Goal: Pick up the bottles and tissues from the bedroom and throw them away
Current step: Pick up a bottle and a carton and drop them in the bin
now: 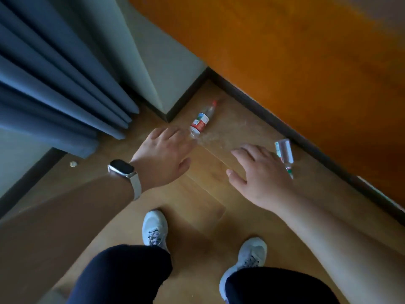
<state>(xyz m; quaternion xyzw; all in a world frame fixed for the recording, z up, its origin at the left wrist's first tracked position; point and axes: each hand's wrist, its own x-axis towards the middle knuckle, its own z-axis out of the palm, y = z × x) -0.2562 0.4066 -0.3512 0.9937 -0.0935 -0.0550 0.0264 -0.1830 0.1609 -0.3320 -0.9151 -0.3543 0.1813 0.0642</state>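
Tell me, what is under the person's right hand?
A clear plastic bottle with a green cap lies on the wooden floor, partly under the right hand. The hand covers one side of the bottle, so whether fingers touch it cannot be seen.

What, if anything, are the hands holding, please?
Nothing: the left hand and right hand are open near the red-capped clear plastic bottle and green-capped clear plastic bottle.

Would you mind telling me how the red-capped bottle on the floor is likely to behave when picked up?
The red-capped bottle looks clear and empty, so probably light. It lies on its side on the smooth wooden floor, so a nudge from the left hand may roll it. Its thin-looking plastic likely dents if squeezed.
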